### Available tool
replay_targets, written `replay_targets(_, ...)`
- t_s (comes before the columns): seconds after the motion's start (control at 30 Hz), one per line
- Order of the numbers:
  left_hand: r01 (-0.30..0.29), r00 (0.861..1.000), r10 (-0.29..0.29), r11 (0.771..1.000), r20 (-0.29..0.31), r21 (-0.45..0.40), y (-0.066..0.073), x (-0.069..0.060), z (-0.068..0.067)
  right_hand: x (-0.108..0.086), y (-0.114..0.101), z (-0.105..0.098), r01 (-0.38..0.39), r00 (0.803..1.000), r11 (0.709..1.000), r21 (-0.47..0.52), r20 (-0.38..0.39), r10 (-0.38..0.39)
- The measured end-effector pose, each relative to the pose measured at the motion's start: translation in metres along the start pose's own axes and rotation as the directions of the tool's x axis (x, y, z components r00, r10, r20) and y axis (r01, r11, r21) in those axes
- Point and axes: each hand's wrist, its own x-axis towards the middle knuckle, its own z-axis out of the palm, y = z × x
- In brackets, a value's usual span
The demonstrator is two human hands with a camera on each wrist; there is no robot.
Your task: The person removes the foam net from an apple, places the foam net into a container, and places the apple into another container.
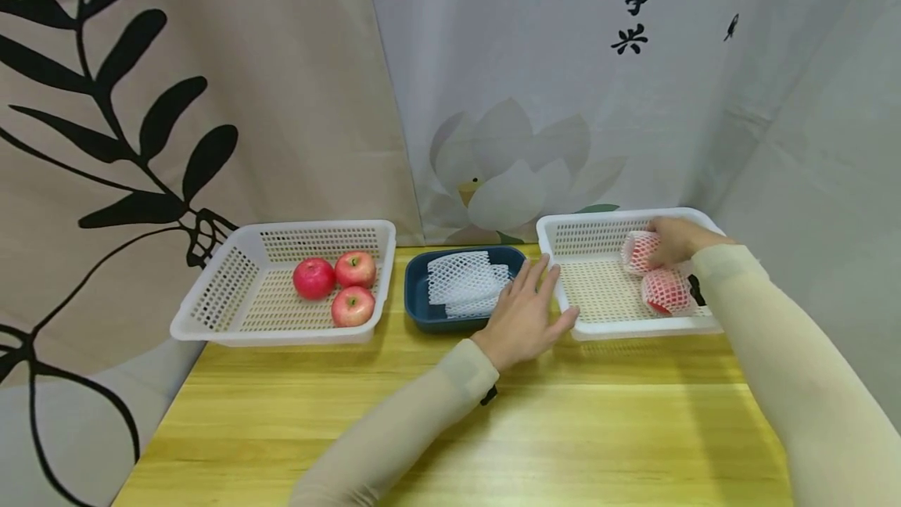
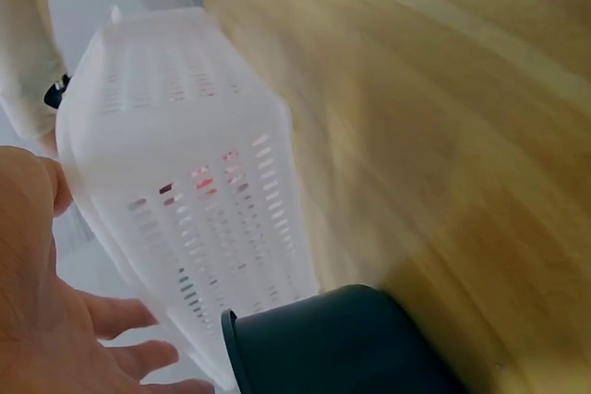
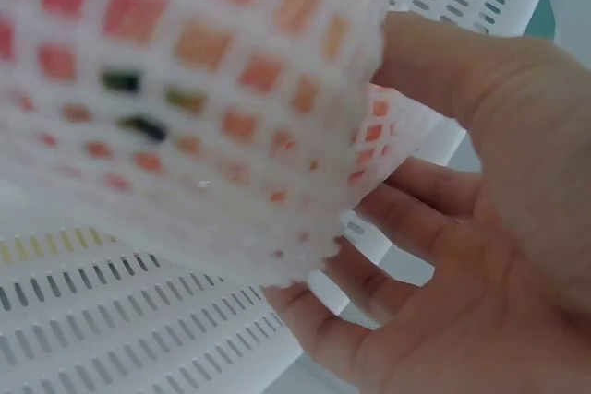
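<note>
Table (image 1: 598, 429), head view: wood top w/ white perforated L basket (image 1: 218, 292) at far left, dk blue tray (image 1: 450, 325) far mid, white perforated R basket (image 1: 598, 288) far right. L basket held 3 bare apples (image 1: 353, 306), red, bunched toward its right side. Tray had white foam nets (image 1: 461, 280), overlapping. R basket held 2 red apples in foam nets, both toward its right side. R hand (image 1: 679, 242) came in from the right & gripped the far netted apple (image 1: 639, 251); near netted apple (image 1: 665, 292) lay just beside it, red skin showing at its near end. L hand (image 1: 522, 323) had fingers extended & spread, tips at R basket's left rim, holding nothing. Beige sleeves (image 1: 795, 366) on both arms. Backdrop: curtain (image 1: 296, 100) w/ blk leaf print on left, pale lotus & blk characters on right.

L wrist view: L hand's fingers loosely extended along R basket's rim; bits of red seen thru slots. Tray sat just beside, partly in frame.

R wrist view: R hand's thumb & fingers went round the far netted apple; near one, big & blurred, hid part of it.
</note>
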Motion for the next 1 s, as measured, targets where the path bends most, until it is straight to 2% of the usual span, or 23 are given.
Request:
replay_targets(0.2, 0.034, 0.999, -0.033, 0.999, 0.023, -0.013, 0.005, 0.003, 0.004, -0.002, -0.001, 0.001, -0.025, 0.999, 1.0, -0.017, -0.026, 0.024)
replay_targets(0.5, 0.085, 0.994, -0.087, 0.996, 0.058, 0.039, 0.008, 0.0, 0.011, 0.003, 0.005, 0.007, 0.005, 0.999, 0.999, -0.032, -0.041, -0.006)
replay_targets(0.77, 0.084, 0.994, -0.091, 0.991, 0.06, 0.101, 0.008, 0.0, 0.013, 0.003, 0.004, 0.012, -0.023, 0.999, 1.0, -0.009, -0.029, 0.023)
replay_targets(1.0, 0.077, 0.994, -0.085, 0.991, 0.065, 0.109, 0.01, 0.002, 0.011, 0.002, -0.003, 0.014, -0.027, 0.999, 0.999, -0.034, -0.028, 0.026)
